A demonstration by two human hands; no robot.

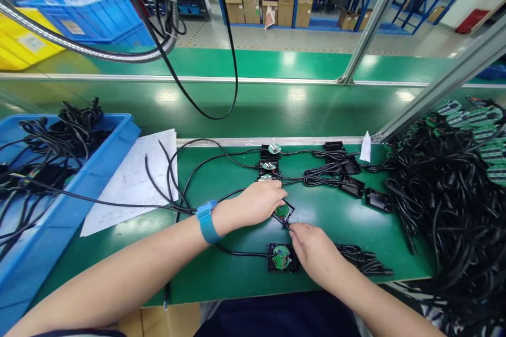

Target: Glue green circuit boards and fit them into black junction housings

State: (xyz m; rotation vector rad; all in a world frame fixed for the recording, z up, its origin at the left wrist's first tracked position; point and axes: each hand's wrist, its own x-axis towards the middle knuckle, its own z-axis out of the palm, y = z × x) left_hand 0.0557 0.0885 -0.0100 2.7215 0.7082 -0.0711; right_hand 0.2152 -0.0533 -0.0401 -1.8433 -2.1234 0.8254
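Note:
My left hand [259, 202], with a teal band at its wrist, grips the upper left edge of a small open black housing. A green circuit board [283, 211] sits in that tilted housing. My right hand [318, 247] pinches the black cable [288, 226] where it leaves the housing's lower corner. Just below lies another black housing with a round green board [281, 257], flat on the table and wired to a cable. Beyond my left hand, several black housings [269, 155] stand in a row with round boards on them. My left fingertips are partly hidden.
A blue bin [114, 150] of cabled parts stands at left, beside printed sheets [132, 181]. Coiled cables [326, 174] with black housings lie at right. A large cable heap [454, 200], circuit boards [488, 131] and a white tube [366, 147] are farther right. A cable loop [233, 84] hangs above.

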